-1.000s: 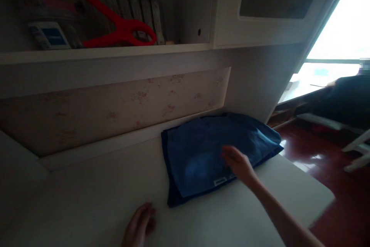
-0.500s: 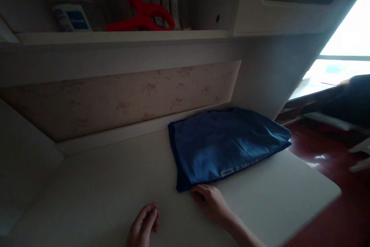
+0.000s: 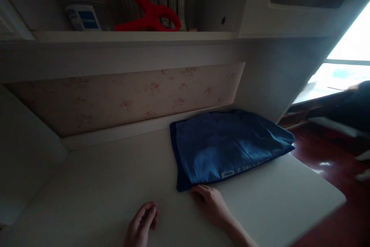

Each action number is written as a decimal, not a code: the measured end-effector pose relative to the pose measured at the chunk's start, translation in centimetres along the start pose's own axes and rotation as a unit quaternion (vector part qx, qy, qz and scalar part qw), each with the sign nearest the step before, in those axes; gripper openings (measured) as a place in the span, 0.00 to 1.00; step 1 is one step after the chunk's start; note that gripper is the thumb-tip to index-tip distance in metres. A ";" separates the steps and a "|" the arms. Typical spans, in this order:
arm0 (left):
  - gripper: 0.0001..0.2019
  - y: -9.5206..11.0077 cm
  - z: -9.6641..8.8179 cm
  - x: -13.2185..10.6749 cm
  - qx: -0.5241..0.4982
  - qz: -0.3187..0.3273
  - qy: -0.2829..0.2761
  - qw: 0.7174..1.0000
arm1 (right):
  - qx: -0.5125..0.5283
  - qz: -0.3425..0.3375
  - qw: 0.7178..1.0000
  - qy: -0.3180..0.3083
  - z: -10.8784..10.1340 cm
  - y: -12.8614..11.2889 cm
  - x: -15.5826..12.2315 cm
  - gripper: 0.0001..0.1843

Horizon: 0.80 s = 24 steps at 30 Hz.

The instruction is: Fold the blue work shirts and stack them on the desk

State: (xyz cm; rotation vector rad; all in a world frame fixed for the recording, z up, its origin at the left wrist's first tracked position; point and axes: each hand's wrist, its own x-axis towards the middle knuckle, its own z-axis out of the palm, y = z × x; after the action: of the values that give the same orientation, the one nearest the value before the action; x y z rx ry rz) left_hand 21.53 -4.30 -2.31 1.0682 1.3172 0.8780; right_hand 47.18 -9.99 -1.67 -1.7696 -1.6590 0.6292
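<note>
A shiny dark-blue piece of folded fabric (image 3: 225,143) lies flat on the white desk, with pale lettering along its near edge. From its left side a darker blue layer sticks out. My right hand (image 3: 209,202) rests at the near left corner of the fabric, its curled fingers closed on the edge; the fingertips are partly hidden. Left of it and apart from the fabric, my left hand (image 3: 143,222) hovers or rests over the desk. Its thumb is pressed to curled fingers, and nothing shows in them.
The white desk (image 3: 115,177) has a rounded right corner above a dark red floor (image 3: 326,220). Overhead, a shelf (image 3: 135,37) holds a large red clamp-like tool (image 3: 150,14) and a labelled jar (image 3: 83,17). At far right, part of a dark-clothed person (image 3: 349,104) shows by the window.
The view has shifted slightly, so shelf and desk appear a little further right. Both hands and the blue fabric stay essentially as they were.
</note>
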 end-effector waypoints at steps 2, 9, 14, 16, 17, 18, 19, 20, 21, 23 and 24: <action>0.28 -0.1 -0.1 0.0 0.001 -0.002 -0.008 1.000 | 0.000 0.000 1.000 0.003 0.0 -0.1 -0.1 0.13; 0.28 0.1 0.2 0.1 -0.009 0.002 0.009 1.000 | 0.015 -0.004 1.000 -0.006 -0.4 -0.1 0.1 0.13; 0.30 0.8 0.2 0.2 -0.011 -0.030 0.005 0.999 | 0.063 0.023 0.998 -0.015 0.1 -0.1 0.0 0.13; 0.31 1.4 0.3 0.7 -0.033 -0.066 0.013 0.997 | 0.183 0.055 0.980 -0.055 -0.7 0.0 0.0 0.11; 0.31 1.8 0.5 1.0 -0.047 -0.077 0.020 0.996 | 0.254 0.077 0.961 -0.075 -1.6 0.2 0.2 0.13; 0.32 2.4 0.9 1.3 -0.059 -0.082 0.023 0.995 | 0.313 0.096 0.942 -0.080 -2.9 0.6 0.6 0.15; 0.31 3.1 1.5 1.5 -0.068 -0.076 0.024 0.994 | 0.348 0.109 0.929 -0.063 -4.7 1.2 1.2 0.18; 0.31 3.9 2.3 1.8 -0.071 -0.062 0.019 0.995 | 0.355 0.119 0.927 -0.023 -7.0 2.1 1.9 0.20; 0.30 4.8 3.3 2.1 -0.068 -0.043 0.009 0.997 | 0.336 0.123 0.933 0.036 -9.7 3.3 2.9 0.22; 0.29 6.7 5.8 3.0 -0.040 -0.004 -0.033 0.999 | 0.255 0.144 0.940 0.177 -15.8 6.3 5.0 0.26; 0.29 7.5 7.3 3.8 -0.012 0.015 -0.057 0.998 | 0.208 0.166 0.933 0.243 -19.0 8.0 6.1 0.28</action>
State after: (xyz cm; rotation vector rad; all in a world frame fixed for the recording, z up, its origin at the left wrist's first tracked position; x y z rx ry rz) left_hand 29.70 0.75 3.29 1.1044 1.1967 0.8410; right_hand 66.87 -6.29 6.12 -1.7168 -0.8306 0.5751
